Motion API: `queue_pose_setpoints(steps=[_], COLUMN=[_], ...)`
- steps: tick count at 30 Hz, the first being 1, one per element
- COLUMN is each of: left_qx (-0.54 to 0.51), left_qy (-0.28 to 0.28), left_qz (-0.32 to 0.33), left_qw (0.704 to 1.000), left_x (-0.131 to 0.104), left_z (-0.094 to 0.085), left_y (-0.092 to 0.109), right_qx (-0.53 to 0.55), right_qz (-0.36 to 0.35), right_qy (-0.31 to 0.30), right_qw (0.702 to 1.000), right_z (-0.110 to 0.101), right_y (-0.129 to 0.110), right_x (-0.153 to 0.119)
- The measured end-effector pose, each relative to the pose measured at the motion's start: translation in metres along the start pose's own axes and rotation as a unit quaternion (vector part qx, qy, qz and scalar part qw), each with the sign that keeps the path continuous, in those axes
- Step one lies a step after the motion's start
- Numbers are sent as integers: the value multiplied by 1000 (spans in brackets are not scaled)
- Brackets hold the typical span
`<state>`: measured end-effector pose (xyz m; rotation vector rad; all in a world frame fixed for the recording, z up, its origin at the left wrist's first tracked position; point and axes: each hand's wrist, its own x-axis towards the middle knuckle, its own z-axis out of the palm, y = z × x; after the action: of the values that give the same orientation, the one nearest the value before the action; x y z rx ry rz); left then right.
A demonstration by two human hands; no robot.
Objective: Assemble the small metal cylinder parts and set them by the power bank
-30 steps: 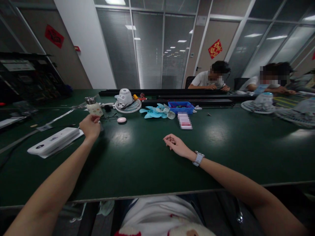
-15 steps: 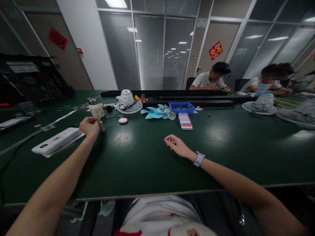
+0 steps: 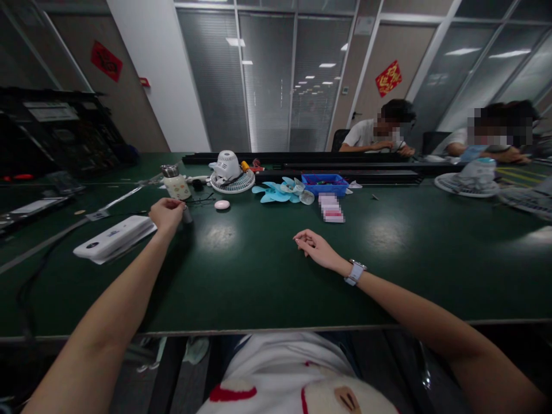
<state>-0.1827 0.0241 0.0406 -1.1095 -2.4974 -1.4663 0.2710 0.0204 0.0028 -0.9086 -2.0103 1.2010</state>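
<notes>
Two bare hands over a green table (image 3: 241,287): left hand (image 3: 167,214) just in front of the bottle (image 3: 176,187), fingertips pinched beside a small grey cylinder (image 3: 187,214), grip impossible to tell; right hand (image 3: 317,250) well right of the bottle, loosely curled, empty, with wristwatch (image 3: 355,272). White case (image 3: 114,238) left of the bottle, mark too small to read.

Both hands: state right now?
Left hand: fingers curled by small grey cylinder; grip can't be told.
Right hand: loosely half-open, nothing visibly held.
</notes>
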Motion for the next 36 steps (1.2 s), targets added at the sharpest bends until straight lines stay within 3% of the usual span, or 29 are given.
queue_pose_setpoints(steps=[9,12,16,18,20,23,28,32,36], left_qx=[74,90,9,-86,-148,-188,-219,-213,-199], left_qy=[-80,-125,-296,-397,-449,-471,-474,-485,-484], left_qz=[41,65,170,221,261,291,288,284,280], left_qw=[993,986,940,886,841,811,803,799,805], left_x=[-15,-33,-100,-143,-181,-214,-222,-221,-221], left_z=[0,5,16,21,25,29,30,31,31], left_y=[5,16,51,70,85,96,93,92,92], right_qx=[3,5,-5,-14,-26,-58,-107,-93,-83], right_qz=[-3,-2,5,0,-21,-69,-123,-85,-52], right_qy=[4,6,6,6,9,13,14,32,6], right_qw=[1000,1000,1000,1000,999,996,987,992,995], right_z=[1,1,1,1,4,12,28,29,22], right_y=[-1,-1,-6,-12,-20,-36,-53,-52,-52], right_x=[0,0,-2,-4,-6,-9,-8,-2,4])
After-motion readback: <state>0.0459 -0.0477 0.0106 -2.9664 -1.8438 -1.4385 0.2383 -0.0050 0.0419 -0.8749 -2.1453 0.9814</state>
